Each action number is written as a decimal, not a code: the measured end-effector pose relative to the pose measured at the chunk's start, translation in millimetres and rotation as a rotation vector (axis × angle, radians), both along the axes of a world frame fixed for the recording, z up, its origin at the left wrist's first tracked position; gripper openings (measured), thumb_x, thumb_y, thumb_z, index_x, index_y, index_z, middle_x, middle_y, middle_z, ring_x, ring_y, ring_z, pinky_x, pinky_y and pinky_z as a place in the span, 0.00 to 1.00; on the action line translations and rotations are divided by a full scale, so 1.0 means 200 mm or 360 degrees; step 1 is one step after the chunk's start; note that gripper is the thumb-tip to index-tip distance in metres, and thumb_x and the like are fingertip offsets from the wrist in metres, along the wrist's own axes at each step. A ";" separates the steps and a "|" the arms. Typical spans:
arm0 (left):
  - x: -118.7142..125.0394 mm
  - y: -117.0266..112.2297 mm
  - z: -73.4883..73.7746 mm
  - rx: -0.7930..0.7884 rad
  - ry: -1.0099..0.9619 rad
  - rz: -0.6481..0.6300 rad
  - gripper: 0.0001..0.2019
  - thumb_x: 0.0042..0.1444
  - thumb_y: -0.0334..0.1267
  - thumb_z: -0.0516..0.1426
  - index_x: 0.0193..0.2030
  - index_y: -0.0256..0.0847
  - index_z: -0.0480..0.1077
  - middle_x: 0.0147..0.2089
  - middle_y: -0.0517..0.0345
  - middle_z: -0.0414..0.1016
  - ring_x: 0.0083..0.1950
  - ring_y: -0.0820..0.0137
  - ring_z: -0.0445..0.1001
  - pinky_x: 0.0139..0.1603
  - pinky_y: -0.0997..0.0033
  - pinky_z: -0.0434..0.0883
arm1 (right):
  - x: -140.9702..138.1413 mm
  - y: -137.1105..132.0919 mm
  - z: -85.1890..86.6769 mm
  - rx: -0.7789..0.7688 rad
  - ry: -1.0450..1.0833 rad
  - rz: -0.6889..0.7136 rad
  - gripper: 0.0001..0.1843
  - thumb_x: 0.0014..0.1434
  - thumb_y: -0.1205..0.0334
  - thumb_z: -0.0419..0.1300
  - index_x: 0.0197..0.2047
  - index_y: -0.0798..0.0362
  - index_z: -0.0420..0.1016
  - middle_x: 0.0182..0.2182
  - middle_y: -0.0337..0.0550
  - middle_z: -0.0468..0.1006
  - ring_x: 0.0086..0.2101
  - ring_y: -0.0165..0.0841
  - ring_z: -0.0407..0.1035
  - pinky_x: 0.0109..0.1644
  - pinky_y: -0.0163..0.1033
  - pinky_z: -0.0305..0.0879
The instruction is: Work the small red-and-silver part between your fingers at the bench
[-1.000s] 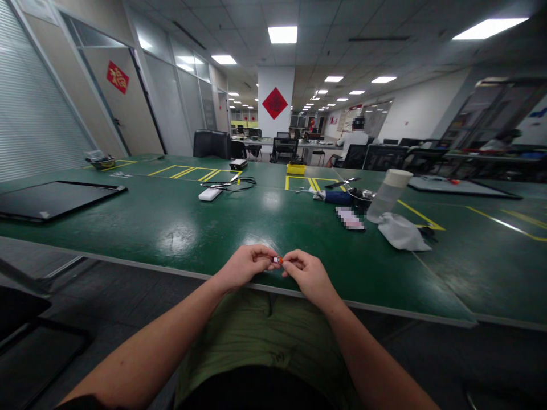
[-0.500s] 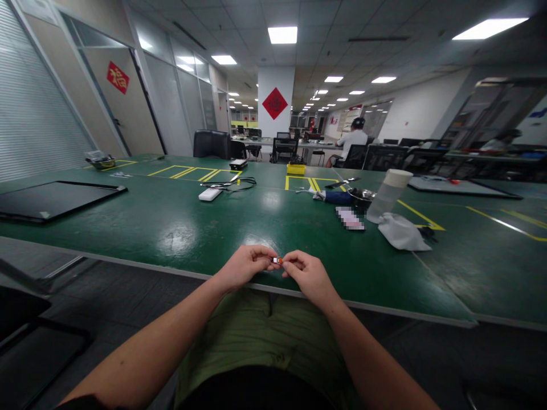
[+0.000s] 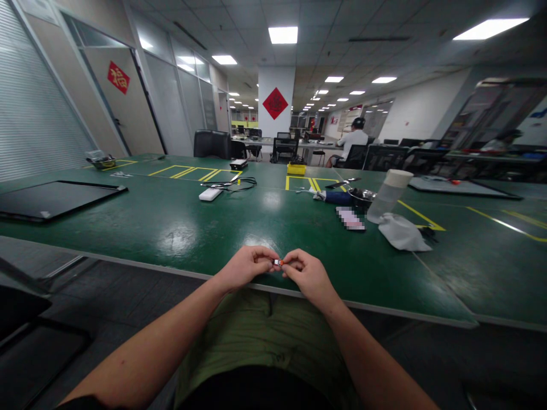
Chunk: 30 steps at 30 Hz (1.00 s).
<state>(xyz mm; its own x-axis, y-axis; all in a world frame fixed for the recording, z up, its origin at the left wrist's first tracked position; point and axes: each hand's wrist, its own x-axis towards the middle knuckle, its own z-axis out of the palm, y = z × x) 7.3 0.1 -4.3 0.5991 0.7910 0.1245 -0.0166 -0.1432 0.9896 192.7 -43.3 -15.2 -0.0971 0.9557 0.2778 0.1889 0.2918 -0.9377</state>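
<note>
Just above the near edge of the green table (image 3: 141, 239), both hands meet at one small white and orange-red piece (image 3: 277, 262), too small for me to tell its kind. My left hand (image 3: 249, 266) pinches its white end between thumb and fingers. On the orange-red end, the thumb and forefinger of my right hand (image 3: 308, 274) are closed, with the other fingers curled. Fingertips hide part of the piece.
A pixelated flat object (image 3: 350, 218), a translucent bottle (image 3: 387, 196), a white bag (image 3: 401, 232) and a metal bowl (image 3: 362, 198) stand to the right. Ahead lie a white box (image 3: 211, 194) and black cable (image 3: 245, 182). A dark panel (image 3: 55, 199) is at left; a person (image 3: 354, 139) sits far off.
The small piece has shifted very slightly down and to the right between my fingers. Both hands keep their pinch, and the things on the table stay put.
</note>
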 end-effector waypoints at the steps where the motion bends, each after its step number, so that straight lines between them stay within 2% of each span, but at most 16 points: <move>1: 0.00 0.00 0.00 0.0007 0.0004 -0.0003 0.13 0.49 0.29 0.56 0.43 0.33 0.73 0.39 0.51 0.79 0.41 0.68 0.77 0.47 0.69 0.72 | 0.00 0.00 0.00 0.0002 0.0010 0.0001 0.08 0.53 0.59 0.61 0.35 0.54 0.70 0.30 0.42 0.78 0.30 0.34 0.75 0.33 0.36 0.69; 16: 0.00 0.00 0.01 0.0020 0.0016 0.0033 0.12 0.49 0.29 0.56 0.42 0.34 0.73 0.37 0.52 0.79 0.40 0.69 0.77 0.46 0.70 0.72 | -0.01 -0.02 0.02 0.0067 -0.0127 -0.0032 0.08 0.55 0.60 0.59 0.37 0.55 0.72 0.29 0.42 0.78 0.29 0.33 0.75 0.32 0.35 0.69; 30: 0.00 -0.02 0.03 0.0063 -0.0013 0.0076 0.11 0.51 0.30 0.56 0.41 0.33 0.72 0.36 0.52 0.78 0.38 0.71 0.76 0.43 0.72 0.71 | 0.00 -0.01 0.03 0.0038 -0.0068 -0.0069 0.08 0.55 0.60 0.59 0.37 0.55 0.71 0.28 0.42 0.77 0.27 0.33 0.75 0.30 0.35 0.68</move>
